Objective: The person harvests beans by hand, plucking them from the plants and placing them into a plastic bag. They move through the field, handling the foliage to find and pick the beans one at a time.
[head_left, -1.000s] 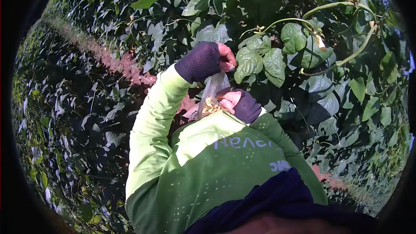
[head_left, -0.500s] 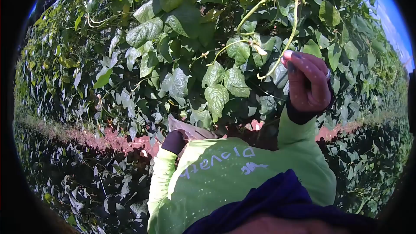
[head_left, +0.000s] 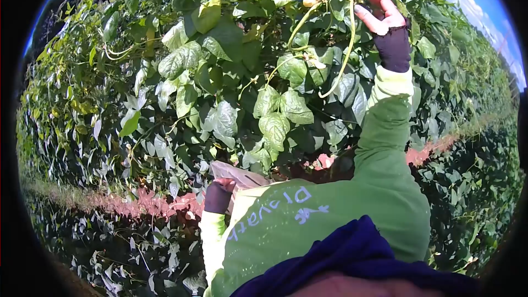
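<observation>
My right hand [head_left: 382,14], in a dark fingerless sleeve, reaches up to the vine with thumb and fingers apart. Its fingertips are just right of a long, thin green bean pod [head_left: 351,49] that hangs in a curve from a stem. A second bean pod [head_left: 300,28] hangs to the left, near a yellowish flower [head_left: 311,3]. Lower down is a pale wilted flower [head_left: 315,62]. My left hand [head_left: 223,185] is low by my waist, fingers curled at the edge of a greyish bag [head_left: 242,175] that hangs at my front.
A dense wall of leafy vines [head_left: 187,58] fills the space ahead. Reddish soil [head_left: 148,203] shows along its foot, with more low foliage [head_left: 121,247] nearer to me. My green shirt [head_left: 357,209] and a dark blue cloth [head_left: 352,253] cover the lower middle.
My right hand has risen from beside the hanging pod's lower part to near its top, and its fingers have spread from a pinch. My left hand stays low by the bag.
</observation>
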Tool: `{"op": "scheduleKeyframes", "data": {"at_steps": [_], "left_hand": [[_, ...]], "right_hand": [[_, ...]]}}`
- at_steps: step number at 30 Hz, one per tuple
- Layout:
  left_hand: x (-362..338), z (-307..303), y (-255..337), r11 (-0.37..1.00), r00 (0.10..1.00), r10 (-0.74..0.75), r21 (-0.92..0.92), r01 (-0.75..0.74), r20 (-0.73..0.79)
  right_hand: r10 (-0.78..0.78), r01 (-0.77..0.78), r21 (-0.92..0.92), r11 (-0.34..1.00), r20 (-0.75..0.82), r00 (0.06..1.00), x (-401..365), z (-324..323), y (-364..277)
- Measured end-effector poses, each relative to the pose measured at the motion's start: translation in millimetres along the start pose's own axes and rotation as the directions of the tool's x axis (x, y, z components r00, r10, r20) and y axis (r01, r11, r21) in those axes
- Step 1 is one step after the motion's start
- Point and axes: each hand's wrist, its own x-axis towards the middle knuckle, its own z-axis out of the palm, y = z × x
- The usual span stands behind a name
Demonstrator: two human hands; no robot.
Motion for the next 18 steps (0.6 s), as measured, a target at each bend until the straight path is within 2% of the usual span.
{"op": "scheduleKeyframes", "data": {"at_steps": [3,5,6,8,9,10,13,14,15,18], "left_hand": [[1.5,0.5,-2.6,0.997,0.996,0.07,-0.008,-0.071,-0.061],[5.7,3.9,-4.5,0.967,0.963,0.253,0.058,-0.249,-0.095],[6.9,6.0,-2.8,0.967,0.962,0.254,0.054,-0.25,-0.096],[7.3,9.2,2.2,0.98,0.975,0.197,-0.007,-0.199,-0.099],[7.0,9.6,6.5,0.981,0.976,0.193,-0.009,-0.195,-0.104],[6.8,9.0,12.0,0.981,0.976,0.194,0.009,-0.194,-0.1],[6.2,0.6,35.2,0.989,0.984,0.145,-0.019,-0.147,-0.102],[6.6,-1.5,40.1,0.992,0.99,0.105,-0.064,-0.112,-0.093],[11.5,1.2,31.9,0.975,0.97,0.212,-0.036,-0.218,-0.121],[12.5,-15.8,60.3,0.987,0.983,0.101,-0.107,-0.118,-0.156]], "right_hand": [[-0.058,0.057,0.017,0.998,0.085,0.995,13.0,4.9,12.3],[-0.018,0.011,0.039,0.999,0.177,0.984,20.0,5.2,12.8],[-0.02,0.014,0.036,0.999,0.179,0.984,22.9,4.3,15.3],[0.084,-0.078,-0.03,0.996,0.272,0.959,27.5,3.3,20.1],[0.005,-0.004,-0.007,1.0,0.235,0.972,26.2,4.9,18.4],[-0.002,0.002,0.0,1.0,0.24,0.971,26.2,5.1,14.9],[0.07,-0.126,0.168,0.978,0.306,0.949,25.8,6.1,-1.0],[0.058,-0.128,0.197,0.972,0.327,0.943,25.8,7.0,3.3],[0.046,-0.112,0.181,0.977,0.335,0.941,25.5,7.4,5.4],[0.039,-0.109,0.205,0.973,0.317,0.948,23.0,10.9,0.6]]}}
